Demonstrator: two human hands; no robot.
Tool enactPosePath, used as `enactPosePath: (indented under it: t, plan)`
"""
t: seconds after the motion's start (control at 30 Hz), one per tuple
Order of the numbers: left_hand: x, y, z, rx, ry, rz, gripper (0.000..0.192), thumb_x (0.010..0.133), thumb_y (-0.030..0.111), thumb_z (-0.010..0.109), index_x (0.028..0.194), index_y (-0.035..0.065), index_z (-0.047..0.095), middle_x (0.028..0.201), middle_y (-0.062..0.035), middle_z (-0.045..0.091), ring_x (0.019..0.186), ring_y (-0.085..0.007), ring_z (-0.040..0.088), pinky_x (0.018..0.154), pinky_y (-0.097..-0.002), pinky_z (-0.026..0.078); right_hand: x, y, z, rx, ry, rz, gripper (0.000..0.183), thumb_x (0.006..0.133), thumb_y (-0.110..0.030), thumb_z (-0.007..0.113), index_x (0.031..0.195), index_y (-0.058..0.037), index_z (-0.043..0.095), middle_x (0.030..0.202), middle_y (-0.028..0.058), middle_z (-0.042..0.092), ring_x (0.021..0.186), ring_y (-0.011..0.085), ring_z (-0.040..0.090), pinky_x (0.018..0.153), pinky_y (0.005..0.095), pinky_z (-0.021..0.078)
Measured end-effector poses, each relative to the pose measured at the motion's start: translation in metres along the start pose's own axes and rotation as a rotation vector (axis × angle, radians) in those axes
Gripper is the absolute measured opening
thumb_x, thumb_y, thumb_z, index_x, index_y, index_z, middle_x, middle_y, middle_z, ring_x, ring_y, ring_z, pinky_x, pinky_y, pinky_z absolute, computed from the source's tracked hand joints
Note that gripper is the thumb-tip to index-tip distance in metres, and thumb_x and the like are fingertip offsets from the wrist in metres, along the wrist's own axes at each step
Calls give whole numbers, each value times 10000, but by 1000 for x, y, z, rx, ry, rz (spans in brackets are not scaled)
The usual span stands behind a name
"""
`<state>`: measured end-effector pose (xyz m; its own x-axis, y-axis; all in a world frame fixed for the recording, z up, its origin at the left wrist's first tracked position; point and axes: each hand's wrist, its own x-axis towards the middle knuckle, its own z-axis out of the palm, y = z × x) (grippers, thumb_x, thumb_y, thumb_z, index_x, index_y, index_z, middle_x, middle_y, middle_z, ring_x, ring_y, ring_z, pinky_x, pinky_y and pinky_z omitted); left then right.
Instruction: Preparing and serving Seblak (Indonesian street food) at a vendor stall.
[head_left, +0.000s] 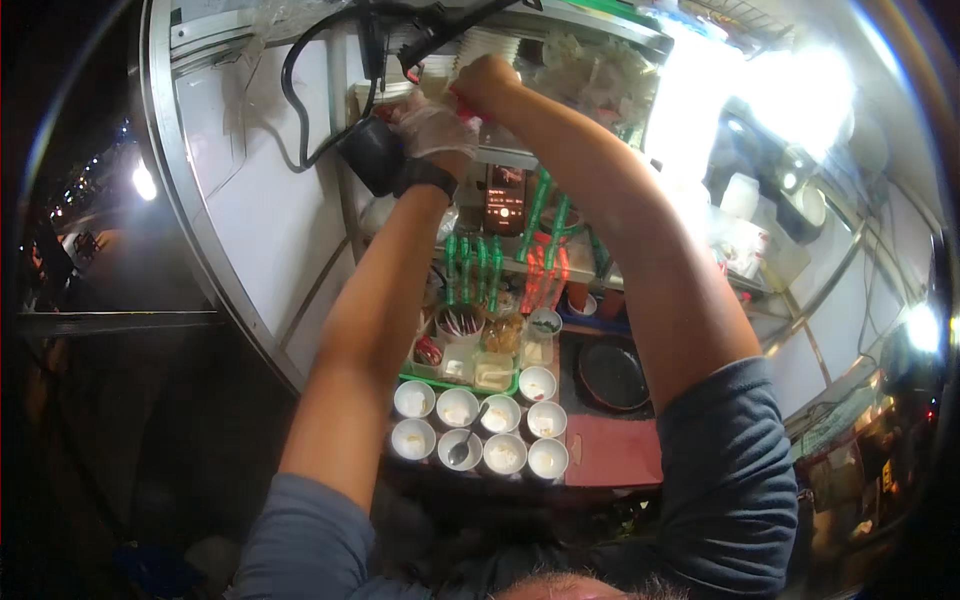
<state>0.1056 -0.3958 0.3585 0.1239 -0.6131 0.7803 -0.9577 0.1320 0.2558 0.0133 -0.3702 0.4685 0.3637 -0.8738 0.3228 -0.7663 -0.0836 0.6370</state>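
Both my arms reach up to a shelf at the top of the view. My left hand (433, 126), in a clear plastic glove, is beside a black cylindrical object (371, 154); its fingers are too blurred to read. My right hand (487, 81) is closed on a red item (469, 105), perhaps a bag or packet, just right of my left hand. Below, several white bowls (504, 453) with pale contents stand in rows, and a black spoon (460, 451) rests in one. Behind them a green tray (480, 389) holds small containers.
A pink cutting board (613, 451) lies right of the bowls, with a round dark pan (613, 373) behind it. Green packet strips (472, 271) and red ones (544, 271) hang from a shelf. A phone (505, 196) stands upright. A black cable (294, 105) loops at upper left.
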Motion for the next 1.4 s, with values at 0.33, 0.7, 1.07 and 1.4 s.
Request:
enactPosePath:
  t: [0.33,0.7,1.07,1.4]
  plan:
    - [-28,12,-65,-245,110,251,612,840,475,751,1271,61,619,1125,-188,696,1111,-363,646,924,-500,522,-127,6,-42,243,502,23,289,856,-311,714,1020,-75,750,888,186,744,816,369,737,717,485,572]
    - [-37,-27,-93,-255,219,384,407,920,389,634,1208,103,659,1001,-132,755,890,-338,728,789,-473,585,-221,30,-22,791,490,170,227,866,-227,747,990,-37,736,1020,184,710,986,374,695,872,466,562]
    - [-208,61,-106,-602,337,447,155,910,86,604,1045,55,674,1025,-142,691,965,-342,660,876,-434,539,-64,49,-2,487,159,87,231,827,-301,720,1005,-175,795,1000,98,774,975,295,745,766,499,578]
    - [-394,-85,-140,-888,-368,-33,210,990,32,637,1179,-44,586,1203,-153,592,1123,-258,595,985,-387,513,-591,-191,175,1373,-611,-612,291,977,-293,596,930,-43,738,873,196,707,760,372,678,737,522,528]
